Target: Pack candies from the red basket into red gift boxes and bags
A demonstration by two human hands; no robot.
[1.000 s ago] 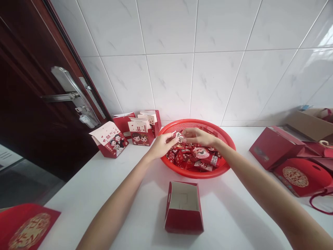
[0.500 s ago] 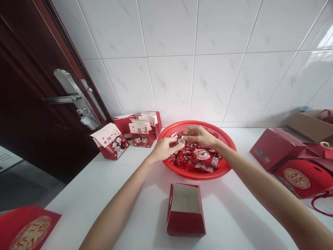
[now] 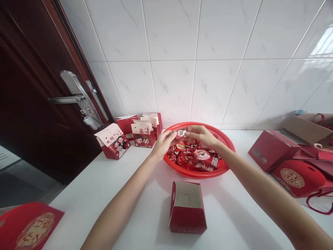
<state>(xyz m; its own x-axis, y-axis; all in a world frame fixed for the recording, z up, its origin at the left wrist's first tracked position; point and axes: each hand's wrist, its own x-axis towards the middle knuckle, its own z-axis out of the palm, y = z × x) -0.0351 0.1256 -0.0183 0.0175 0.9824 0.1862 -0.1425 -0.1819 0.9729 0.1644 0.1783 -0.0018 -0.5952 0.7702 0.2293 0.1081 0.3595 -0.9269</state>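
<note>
A small wrapped candy [image 3: 181, 133] with a pale label and a dark character is stretched between both hands above the basket. My left hand [image 3: 163, 143] pinches its left end, and my right hand [image 3: 201, 135] grips the right end. Beneath them, the red plastic basket [image 3: 230, 146] holds many red-wrapped candies [image 3: 203, 155]. In front of the basket stands an open red box [image 3: 187, 219], its pale inside facing up with nothing in it.
Several red and white printed boxes [image 3: 142, 134] stand at the back left, near the door handle [image 3: 66, 100]. Red gift boxes [image 3: 275, 149] and a brown carton [image 3: 299, 126] crowd the right. Another red box [image 3: 31, 225] lies at the lower left.
The candy has been raised slightly and now shows plainly between my hands. My left hand has moved up, and its fingers are farther from the right hand's.
</note>
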